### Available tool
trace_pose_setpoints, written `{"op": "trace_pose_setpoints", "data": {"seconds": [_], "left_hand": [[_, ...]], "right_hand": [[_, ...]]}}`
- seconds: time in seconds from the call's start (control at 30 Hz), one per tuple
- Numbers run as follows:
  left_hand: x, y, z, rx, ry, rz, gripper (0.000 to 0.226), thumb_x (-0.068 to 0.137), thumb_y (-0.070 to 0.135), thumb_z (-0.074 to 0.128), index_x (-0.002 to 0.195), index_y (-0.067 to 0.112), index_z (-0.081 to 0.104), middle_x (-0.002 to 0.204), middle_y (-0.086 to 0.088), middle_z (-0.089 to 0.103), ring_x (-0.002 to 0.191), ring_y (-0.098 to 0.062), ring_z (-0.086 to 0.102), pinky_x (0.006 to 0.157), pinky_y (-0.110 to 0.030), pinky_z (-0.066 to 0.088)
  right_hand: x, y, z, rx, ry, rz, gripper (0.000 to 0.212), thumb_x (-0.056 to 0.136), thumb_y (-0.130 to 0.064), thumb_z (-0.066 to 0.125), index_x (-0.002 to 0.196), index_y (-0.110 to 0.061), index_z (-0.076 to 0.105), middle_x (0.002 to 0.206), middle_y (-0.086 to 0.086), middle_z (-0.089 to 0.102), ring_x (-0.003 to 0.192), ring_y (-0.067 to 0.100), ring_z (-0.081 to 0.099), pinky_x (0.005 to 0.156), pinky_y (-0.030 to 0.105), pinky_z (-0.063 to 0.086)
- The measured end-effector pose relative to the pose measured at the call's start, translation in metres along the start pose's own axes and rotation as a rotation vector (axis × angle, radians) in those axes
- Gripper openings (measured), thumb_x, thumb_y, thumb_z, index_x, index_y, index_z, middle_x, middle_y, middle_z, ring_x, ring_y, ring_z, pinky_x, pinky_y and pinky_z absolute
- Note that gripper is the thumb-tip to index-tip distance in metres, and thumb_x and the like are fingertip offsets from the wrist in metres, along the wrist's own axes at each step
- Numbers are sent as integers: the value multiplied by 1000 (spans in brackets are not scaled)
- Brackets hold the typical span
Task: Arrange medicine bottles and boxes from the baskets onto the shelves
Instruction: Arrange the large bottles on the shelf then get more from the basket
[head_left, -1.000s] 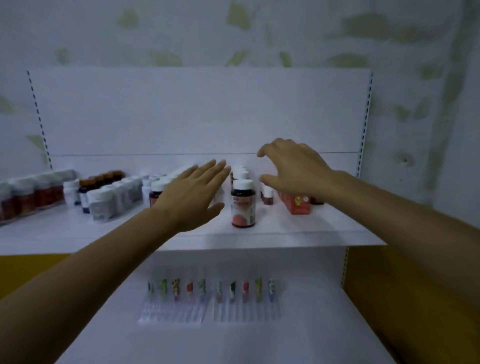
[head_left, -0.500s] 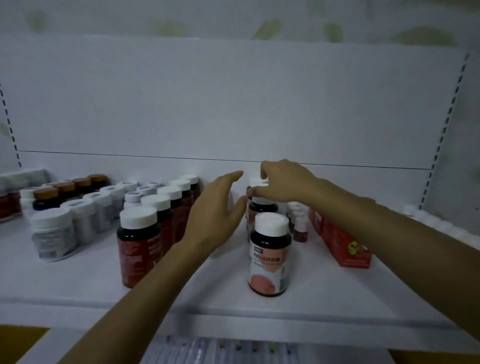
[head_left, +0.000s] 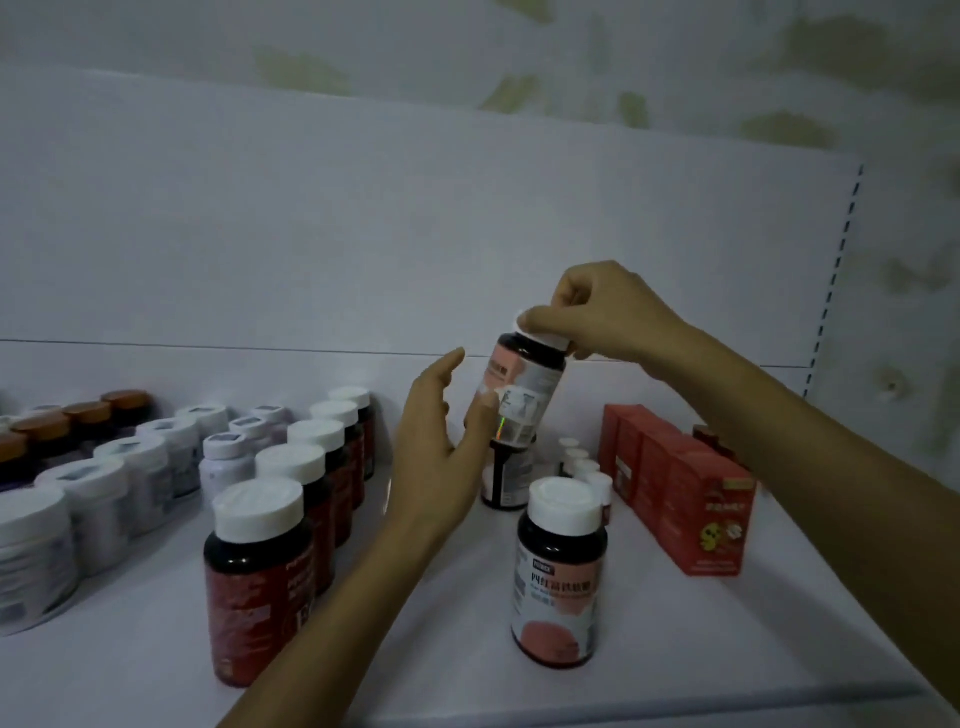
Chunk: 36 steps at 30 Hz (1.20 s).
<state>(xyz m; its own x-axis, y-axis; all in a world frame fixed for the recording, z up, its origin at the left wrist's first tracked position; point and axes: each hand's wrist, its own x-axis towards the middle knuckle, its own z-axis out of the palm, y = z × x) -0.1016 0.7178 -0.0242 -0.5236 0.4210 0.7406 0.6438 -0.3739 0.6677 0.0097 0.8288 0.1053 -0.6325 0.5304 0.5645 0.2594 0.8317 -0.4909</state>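
My right hand (head_left: 602, 317) grips the white cap of a dark medicine bottle (head_left: 522, 389) with a pink label, lifted and tilted above the white shelf (head_left: 415, 623). My left hand (head_left: 441, 441) is beside it, thumb touching the bottle's lower label, fingers straight. A matching bottle (head_left: 558, 571) stands near the shelf's front. Another dark bottle (head_left: 506, 478) stands behind, partly hidden by my left hand.
A row of red-labelled, white-capped bottles (head_left: 260, 577) runs back on the left. White jars (head_left: 88, 514) and brown-capped bottles (head_left: 78, 421) fill the far left. Red boxes (head_left: 691, 499) line the right, with small white-capped vials (head_left: 582, 462) beside them.
My right hand has lifted a bottle by its cap from the back of the row and tilted it. My left hand rose to touch its side. The view moved closer to the shelf.
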Motion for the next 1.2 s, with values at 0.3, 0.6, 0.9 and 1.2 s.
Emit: {"op": "trace_pose_setpoints", "data": {"seconds": [0.3, 0.6, 0.9, 1.2], "left_hand": [[13, 34, -4, -285, -40, -49, 76, 69, 36, 80, 133, 33, 40, 128, 8, 51, 110, -3, 57, 80, -10, 50], [16, 70, -7, -1024, -199, -461, 43, 73, 37, 60, 110, 16, 60, 105, -13, 70, 97, -27, 68, 83, -34, 57], [10, 82, 25, -1446, -354, -600, 67, 80, 48, 56, 127, 0, 55, 111, -24, 64, 82, -29, 71, 65, -30, 60], [-1, 84, 42, -603, 152, 42, 47, 79, 16, 73, 123, 15, 57, 107, -4, 69, 99, -20, 66, 73, -21, 54]], "right_hand": [[-7, -46, -34, 245, 144, -25, 29, 77, -35, 75, 77, -10, 60, 80, 7, 69, 66, 15, 66, 58, 26, 54], [-24, -28, -22, 831, 45, 30, 20, 89, -38, 61, 97, -20, 64, 94, 3, 70, 86, 17, 67, 80, 36, 52], [-51, -2, -11, 1273, -201, -40, 55, 87, -31, 55, 133, 0, 49, 78, 0, 71, 74, 10, 68, 68, 24, 57], [-92, 4, 7, 996, 165, -135, 58, 77, -31, 64, 134, -20, 53, 118, -2, 68, 106, 9, 66, 89, 26, 54]]}}
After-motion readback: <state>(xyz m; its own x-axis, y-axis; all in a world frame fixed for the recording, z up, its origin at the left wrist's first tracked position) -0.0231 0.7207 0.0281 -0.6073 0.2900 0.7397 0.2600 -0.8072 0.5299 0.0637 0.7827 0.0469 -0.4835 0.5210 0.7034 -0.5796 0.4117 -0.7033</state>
